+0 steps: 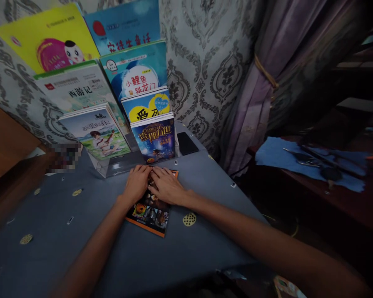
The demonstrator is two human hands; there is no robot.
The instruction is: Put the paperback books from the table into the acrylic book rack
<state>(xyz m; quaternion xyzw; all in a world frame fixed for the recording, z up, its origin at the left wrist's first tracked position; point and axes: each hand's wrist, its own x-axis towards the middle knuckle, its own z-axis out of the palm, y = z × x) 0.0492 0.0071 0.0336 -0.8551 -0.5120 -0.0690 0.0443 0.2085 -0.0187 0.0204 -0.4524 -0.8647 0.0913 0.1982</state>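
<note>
Grey scroll-patterned covering [205, 62] rises behind a blue-grey desk [37, 265] dotted with yellow spotted ovals. On it my left hand [138, 182] and right hand [168, 187] lie palm down, side by side, their fingertips meeting near the far end of a dark book [152, 217]. Neither hand is closed around anything; the fingers are laid out flat, pressing on the cover. That book rests flat on the desk, slightly turned, with orange edging and small pictures along its near end, in front of a clear stand [112, 169]. Just beyond my fingers, the stand carries books in rising tiers. Lowest on its left is a book with a guitar player [102, 134], and lowest on its right a dark blue book [155, 138]. Higher up and farther back come a yellow book [21, 31] at left and a blue book [124, 25] at right. Beside the stand's right side lies a flat black item [187, 143]. Farther right, a purple curtain [247, 111] is gathered by a tie [265, 72], and past it a blue cloth [273, 153] with scissors-like tools lies on a dark red surface [338, 211]. At far left stands a brown panel [9, 140].
</note>
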